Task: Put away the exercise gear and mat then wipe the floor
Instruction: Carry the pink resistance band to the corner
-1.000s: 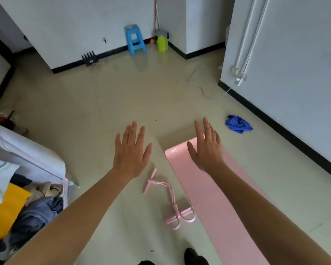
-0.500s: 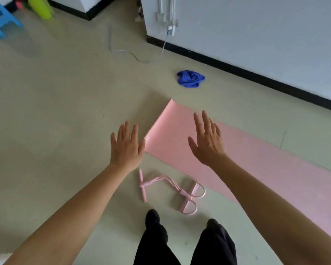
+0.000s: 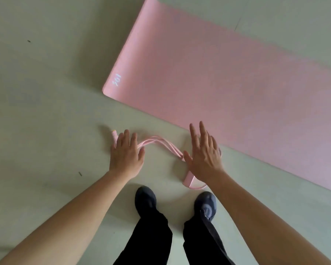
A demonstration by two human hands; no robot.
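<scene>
Now both grips released, fingers straight: left grip (image 3: pixel 126 155) over handle end of pink pull rope (image 3: pixel 161 142), right grip (image 3: pixel 204 155) over its foot-loop end; contact unclear. Rope on floor (image 3: pixel 46 92), just beside long edge of unrolled pink mat (image 3: pixel 218 83). Floor runs wide leftward. Black shoes (image 3: pixel 145 199) just behind rope.

Bare floor (image 3: pixel 46 111) lies open left of the pink mat (image 3: pixel 218 83). The resistance bands (image 3: pixel 157 138) and two shoes (image 3: pixel 145 197) occupy the near middle
</scene>
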